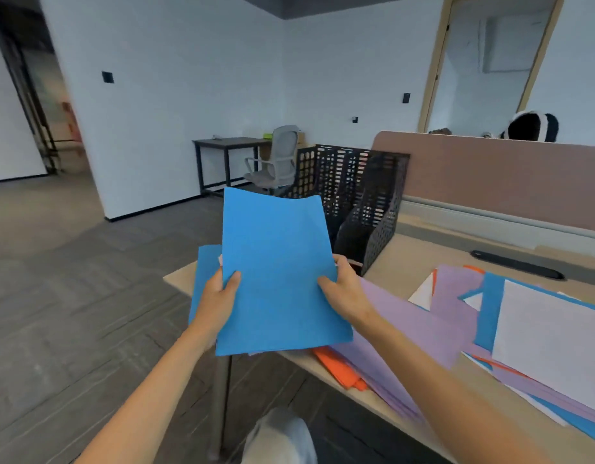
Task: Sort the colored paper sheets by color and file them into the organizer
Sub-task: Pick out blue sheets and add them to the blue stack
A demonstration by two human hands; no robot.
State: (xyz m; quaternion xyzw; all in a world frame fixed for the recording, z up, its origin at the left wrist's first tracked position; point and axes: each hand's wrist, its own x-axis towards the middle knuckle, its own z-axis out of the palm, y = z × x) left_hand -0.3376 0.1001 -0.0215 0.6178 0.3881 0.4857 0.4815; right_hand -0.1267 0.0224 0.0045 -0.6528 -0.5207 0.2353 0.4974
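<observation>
Blue paper sheets [279,269] were gripped by the left hand [219,296] and right hand [343,289], near the black mesh organizer [366,195]. Mixed purple, orange and white sheets [457,313] were left at right; filing was judged barely begun.

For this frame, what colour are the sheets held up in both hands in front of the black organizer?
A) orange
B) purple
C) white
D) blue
D: the left hand and right hand each hold a side edge of the blue sheets, while the purple sheets, orange sheets and white sheet lie on the desk.
</observation>
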